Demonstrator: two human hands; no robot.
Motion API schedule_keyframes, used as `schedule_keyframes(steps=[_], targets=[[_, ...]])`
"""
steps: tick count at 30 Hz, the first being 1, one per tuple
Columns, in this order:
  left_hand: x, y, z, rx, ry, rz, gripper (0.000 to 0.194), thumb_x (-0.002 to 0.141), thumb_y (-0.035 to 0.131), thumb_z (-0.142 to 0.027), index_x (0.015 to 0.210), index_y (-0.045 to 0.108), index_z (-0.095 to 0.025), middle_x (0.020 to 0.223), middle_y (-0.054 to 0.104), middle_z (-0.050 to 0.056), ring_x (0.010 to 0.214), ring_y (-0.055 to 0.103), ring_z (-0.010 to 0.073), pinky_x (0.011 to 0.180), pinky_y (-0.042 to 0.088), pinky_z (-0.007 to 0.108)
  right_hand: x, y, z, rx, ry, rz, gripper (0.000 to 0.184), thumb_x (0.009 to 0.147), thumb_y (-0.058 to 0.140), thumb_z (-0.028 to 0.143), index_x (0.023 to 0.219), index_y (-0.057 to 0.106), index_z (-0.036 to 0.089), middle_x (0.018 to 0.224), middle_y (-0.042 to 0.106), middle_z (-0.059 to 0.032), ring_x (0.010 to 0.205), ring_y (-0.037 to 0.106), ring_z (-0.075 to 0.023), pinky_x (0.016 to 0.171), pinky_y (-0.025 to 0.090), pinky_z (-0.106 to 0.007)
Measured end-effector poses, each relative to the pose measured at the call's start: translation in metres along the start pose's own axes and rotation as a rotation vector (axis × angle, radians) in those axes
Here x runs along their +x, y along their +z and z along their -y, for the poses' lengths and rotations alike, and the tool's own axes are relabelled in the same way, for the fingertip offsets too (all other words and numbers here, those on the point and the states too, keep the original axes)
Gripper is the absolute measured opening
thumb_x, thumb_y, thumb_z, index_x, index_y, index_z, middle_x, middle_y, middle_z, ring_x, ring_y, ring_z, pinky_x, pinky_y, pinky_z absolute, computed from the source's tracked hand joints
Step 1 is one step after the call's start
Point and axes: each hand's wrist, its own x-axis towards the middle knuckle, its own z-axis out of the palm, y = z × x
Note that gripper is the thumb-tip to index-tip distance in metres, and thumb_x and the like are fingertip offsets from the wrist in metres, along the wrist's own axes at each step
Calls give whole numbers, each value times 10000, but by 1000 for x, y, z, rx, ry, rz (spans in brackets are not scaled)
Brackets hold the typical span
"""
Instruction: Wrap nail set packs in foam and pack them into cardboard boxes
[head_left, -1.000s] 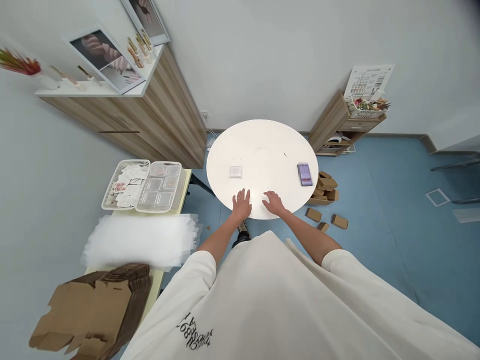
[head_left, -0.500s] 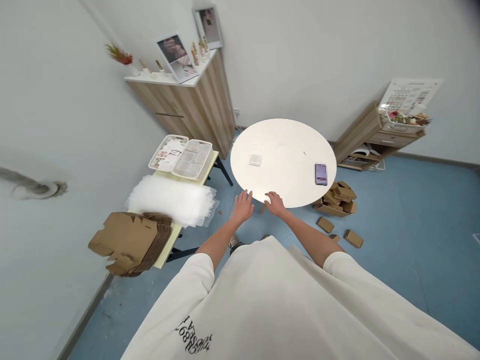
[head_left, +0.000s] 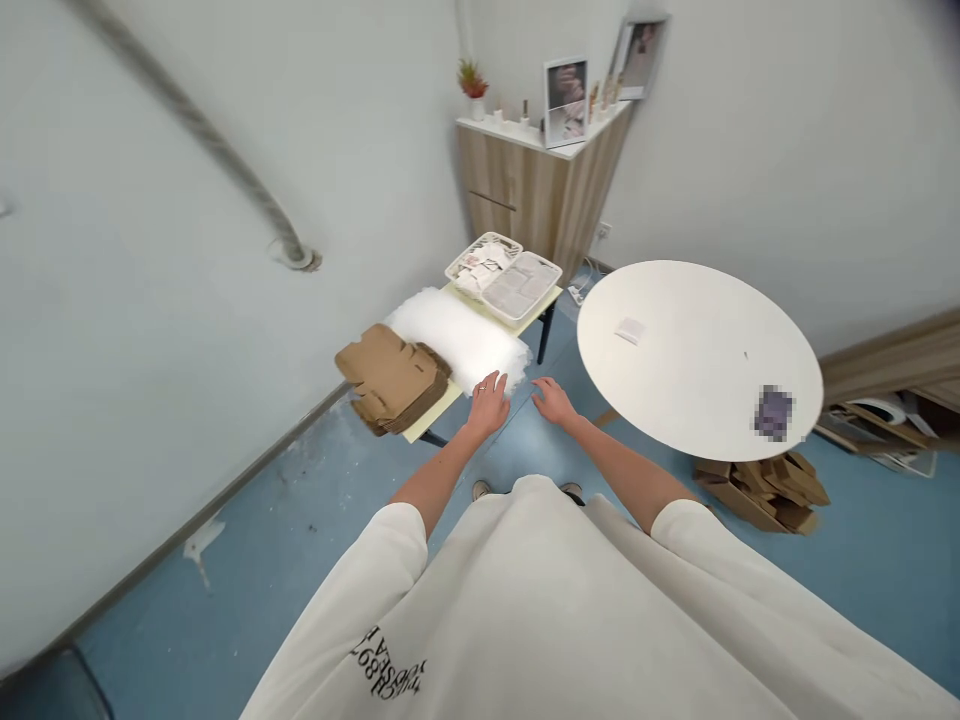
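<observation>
From my head camera I look down past my white sweatshirt (head_left: 525, 610) at both my hands. My left hand (head_left: 487, 406) is open, fingers spread, with a ring on one finger. Its fingertips (head_left: 501, 382) reach the edge of a stack of clear, crinkled plastic sheets (head_left: 457, 340), though I cannot tell whether they touch it. It grasps nothing. My right hand (head_left: 553, 402) is open too, relaxed and empty, held in the air just to the right of the left one, in the gap between a yellow surface (head_left: 433, 428) and a round white surface (head_left: 660, 330).

The plastic sheets lie on the yellow surface, with a stack of flattened cardboard box blanks (head_left: 391, 378) just beside them on the left, overhanging the edge. Beyond the sheets, a tray of small white cards (head_left: 472, 265) and a clear compartmented tray (head_left: 521, 285) sit side by side. On the round surface lie a small white packet (head_left: 630, 331) and a flat purple object (head_left: 774, 414), too blurred to name. Small cardboard boxes (head_left: 761, 490) lie in a heap on the blue floor (head_left: 225, 600) below its rim. Further off, a wooden cabinet (head_left: 517, 180) carries framed photos (head_left: 565, 100) and a small potted plant (head_left: 472, 80).
</observation>
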Motion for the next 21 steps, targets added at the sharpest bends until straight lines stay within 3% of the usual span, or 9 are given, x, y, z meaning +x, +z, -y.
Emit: schedule_keyframes(steps=[6, 11, 15, 21], targets=[[-50, -31, 124, 16, -231, -22, 507, 999, 429, -315, 1482, 418, -161, 1595, 367, 171, 1445, 388, 325, 1161, 342, 467, 38, 62, 107, -10, -154, 77, 449, 1006, 456, 325, 1430, 529, 197, 1449, 518, -135, 1303, 519, -273, 1058, 444, -389], [-71, -55, 211, 77, -375, 78, 442, 969, 535, -397, 1351, 521, -176, 1532, 430, 192, 1442, 376, 350, 1162, 318, 481, 57, 90, 171, -35, -210, 128, 452, 1006, 453, 318, 1439, 522, 210, 1450, 518, -126, 1283, 528, -267, 1038, 455, -382], [-79, -61, 246, 55, -482, 220, 498, 925, 595, -508, 1302, 543, -187, 1472, 487, 200, 1402, 414, 381, 1101, 367, 486, 71, 96, 200, -72, -232, 146, 449, 1006, 450, 305, 1441, 520, 218, 1461, 508, -118, 1299, 517, -252, 1043, 448, -369], [-79, -67, 257, 36, -465, 247, 521, 902, 607, -561, 1267, 568, -191, 1378, 575, 186, 1327, 490, 377, 1071, 363, 481, 91, 97, 223, -121, -263, 157, 435, 1007, 458, 303, 1425, 541, 218, 1441, 528, -115, 1292, 517, -256, 1041, 443, -375]])
